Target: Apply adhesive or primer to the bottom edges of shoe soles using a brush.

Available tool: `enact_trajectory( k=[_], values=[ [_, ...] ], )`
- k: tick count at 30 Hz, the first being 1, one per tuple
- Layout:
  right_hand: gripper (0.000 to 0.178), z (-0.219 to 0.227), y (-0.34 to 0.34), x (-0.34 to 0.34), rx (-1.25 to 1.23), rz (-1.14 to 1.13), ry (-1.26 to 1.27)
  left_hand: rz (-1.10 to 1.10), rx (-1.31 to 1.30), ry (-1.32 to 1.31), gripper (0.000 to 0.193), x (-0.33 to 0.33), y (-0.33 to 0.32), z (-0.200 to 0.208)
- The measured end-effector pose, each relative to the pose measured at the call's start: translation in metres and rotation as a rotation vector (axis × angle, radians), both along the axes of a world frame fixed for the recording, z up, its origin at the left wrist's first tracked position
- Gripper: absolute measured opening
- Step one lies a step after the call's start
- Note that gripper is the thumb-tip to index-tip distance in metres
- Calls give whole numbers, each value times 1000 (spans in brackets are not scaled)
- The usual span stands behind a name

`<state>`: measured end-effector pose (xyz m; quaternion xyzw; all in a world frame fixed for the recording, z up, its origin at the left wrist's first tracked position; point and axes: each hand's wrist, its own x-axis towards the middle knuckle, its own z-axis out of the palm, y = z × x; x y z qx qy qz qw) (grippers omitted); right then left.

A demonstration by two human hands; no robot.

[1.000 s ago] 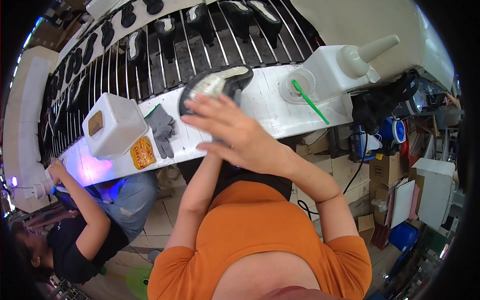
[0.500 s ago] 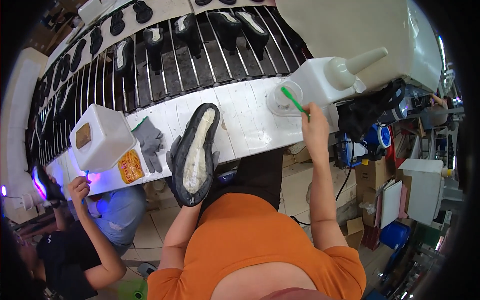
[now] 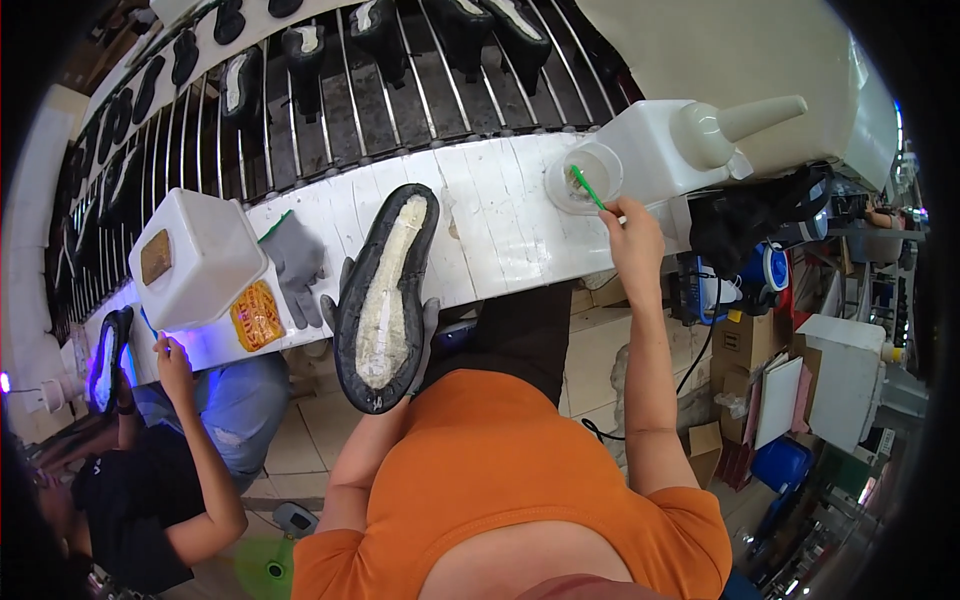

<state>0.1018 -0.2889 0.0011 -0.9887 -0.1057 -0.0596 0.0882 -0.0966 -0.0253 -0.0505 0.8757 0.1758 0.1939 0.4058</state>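
Held sole up, a black shoe [image 3: 385, 300] overlaps the near edge of the white bench [image 3: 480, 220]; the grey-gloved left hand [image 3: 431, 322] clasps it from beneath, digits showing along both sides. Left of the shoe lie an orange packet [image 3: 257, 316] and a loose grey glove [image 3: 296, 262]. Right of the shoe, the right hand [image 3: 634, 242] pinches a green stick [image 3: 589, 188], its far end within the rim of a clear cup [image 3: 556, 186]. Beyond the shoe, other black shoes [image 3: 378, 50] rest on a metal rack [image 3: 417, 75]

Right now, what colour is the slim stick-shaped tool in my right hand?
Bright green; the slim stick-shaped tool shows best in the head view.
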Motion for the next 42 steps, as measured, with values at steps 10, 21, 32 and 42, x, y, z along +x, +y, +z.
enact_trajectory(
  k=[10, 21, 32, 42],
  values=[
    [21, -31, 5, -4, 1189, -218, 389, 31, 625, 193, 66, 6, -15, 30],
    [15, 44, 85, -79, 1123, 467, 735, 40, 124, -472, 68, 17, -22, -16],
    [7, 39, 103, -94, 952, 332, 414, 37, 103, -549, 74, 15, -21, -20],
    [10, 36, 96, -105, 1014, 515, 484, 26, 91, -552, 80, 14, -19, -25]
  ],
)
